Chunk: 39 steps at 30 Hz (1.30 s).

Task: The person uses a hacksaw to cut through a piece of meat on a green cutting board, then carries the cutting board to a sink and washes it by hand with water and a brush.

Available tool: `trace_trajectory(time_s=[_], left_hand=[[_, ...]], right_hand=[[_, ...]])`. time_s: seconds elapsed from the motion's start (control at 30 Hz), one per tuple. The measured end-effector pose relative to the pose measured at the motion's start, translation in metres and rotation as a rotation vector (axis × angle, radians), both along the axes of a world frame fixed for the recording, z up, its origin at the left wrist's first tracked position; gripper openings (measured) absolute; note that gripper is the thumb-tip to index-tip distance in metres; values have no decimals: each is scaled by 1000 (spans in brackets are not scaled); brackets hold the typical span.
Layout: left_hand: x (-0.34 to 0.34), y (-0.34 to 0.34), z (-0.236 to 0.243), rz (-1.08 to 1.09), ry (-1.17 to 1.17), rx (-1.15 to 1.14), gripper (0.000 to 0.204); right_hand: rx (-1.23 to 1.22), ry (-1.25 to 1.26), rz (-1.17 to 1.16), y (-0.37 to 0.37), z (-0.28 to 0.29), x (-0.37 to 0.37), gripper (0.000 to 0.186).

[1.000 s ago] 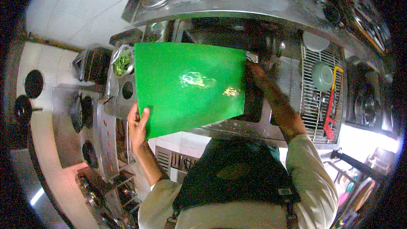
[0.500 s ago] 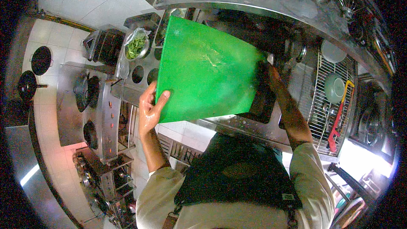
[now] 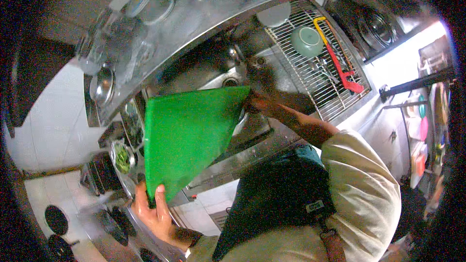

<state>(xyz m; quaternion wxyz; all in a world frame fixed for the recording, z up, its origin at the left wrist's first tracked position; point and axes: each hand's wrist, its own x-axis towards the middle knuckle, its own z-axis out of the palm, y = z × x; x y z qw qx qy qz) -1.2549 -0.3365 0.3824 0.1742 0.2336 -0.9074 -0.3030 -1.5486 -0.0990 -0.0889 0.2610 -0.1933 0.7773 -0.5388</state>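
Note:
A large green cutting board (image 3: 189,140) is held up in front of me, tilted, over the edge of a steel sink (image 3: 230,80). My left hand (image 3: 154,213) grips its lower left corner, the thumb on the near face and the fingers along the edge. At the opposite upper right corner, my right hand (image 3: 256,103) is closed on the board, partly in dark shadow. The board hides part of the sink and counter behind it.
To the right of the sink, a wire rack (image 3: 328,102) carries an upturned pale green bowl (image 3: 307,41) and a red-and-yellow tool (image 3: 335,60). A steel shelf (image 3: 189,29) crosses above. Leafy greens (image 3: 122,159) sit in a bowl at left.
My view has swung toward the right, so the wire rack sits nearer the middle. The green board has turned and tilted, showing narrower. Both hands keep hold of it.

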Motion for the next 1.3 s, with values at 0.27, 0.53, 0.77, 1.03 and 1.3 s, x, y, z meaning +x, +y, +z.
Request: trace_trajectory(time_s=[0.27, 0.53, 0.77, 1.03, 1.3], left_hand=[[-82, 74, 56, -338, 125, -320, 20], [-149, 188, 104, -477, 106, -464, 20], [-205, 284, 119, -568, -69, -360, 19], [-241, 350, 134, -595, -62, -462, 25], [-304, 384, 94, -786, 141, -389, 19]], right_hand=[[-8, 58, -111, 108, 1, 15, 37], [211, 212, -570, 235, 54, 13, 54], [570, 632, -431, 339, -56, -2, 48], [380, 421, -499, 347, -14, 37, 32], [404, 420, -622, 385, -4, 93, 48]])
